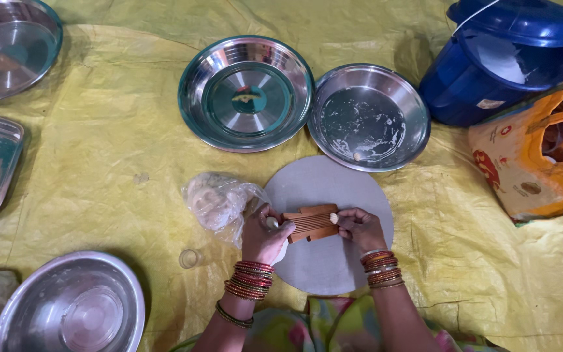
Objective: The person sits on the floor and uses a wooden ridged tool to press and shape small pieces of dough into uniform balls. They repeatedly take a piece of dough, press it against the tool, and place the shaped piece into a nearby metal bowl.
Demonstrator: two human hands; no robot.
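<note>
Both hands, left hand (265, 234) and right hand (358, 228), grip a ridged wooden board (309, 223) above a round grey slab (324, 261).

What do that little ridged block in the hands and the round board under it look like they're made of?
The ridged block looks like reddish-brown wood, matte, with parallel grooves cut across its face. The round board is pale grey with a dull, even surface and no visible grain or shine: possibly stone or painted wood, the picture leaves that open.
</note>
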